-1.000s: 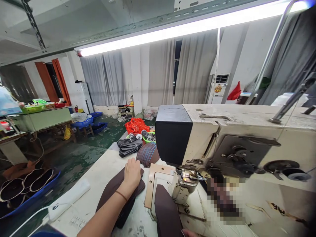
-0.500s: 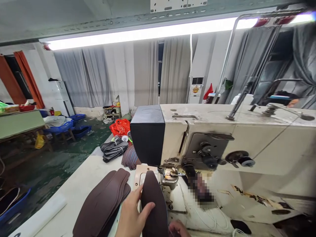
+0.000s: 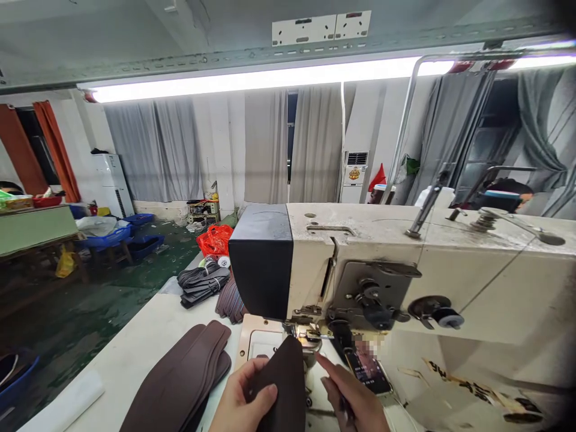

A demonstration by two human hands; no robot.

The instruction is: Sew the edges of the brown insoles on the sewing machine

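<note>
My left hand (image 3: pixel 247 399) grips a dark brown leather-like panel (image 3: pixel 285 384) by its left edge, thumb on top, fingers underneath. The panel stands tilted, its pointed end just before the needle area (image 3: pixel 306 339) of a sewing machine (image 3: pixel 315 252). To the right of the panel is my right hand (image 3: pixel 355 393), index finger stretched towards the needle area and the other fingers curled. A small dark thing shows in those curled fingers; its kind I cannot make out. A stack of similar brown panels (image 3: pixel 180 372) lies left of my left hand.
Behind the stack lie bundled black pieces (image 3: pixel 202 285), brown pieces (image 3: pixel 230 300) and a red bag (image 3: pixel 215 240). A phone (image 3: pixel 371 369) leans under the machine arm. A white roll (image 3: pixel 72 402) lies at the table's left edge. Another person's head (image 3: pixel 513 192) shows beyond the machine.
My right hand has come up from the lower edge to beside the needle area, index finger stretched out. The panel has tilted to the right in my left hand. The view has shifted slightly upward.
</note>
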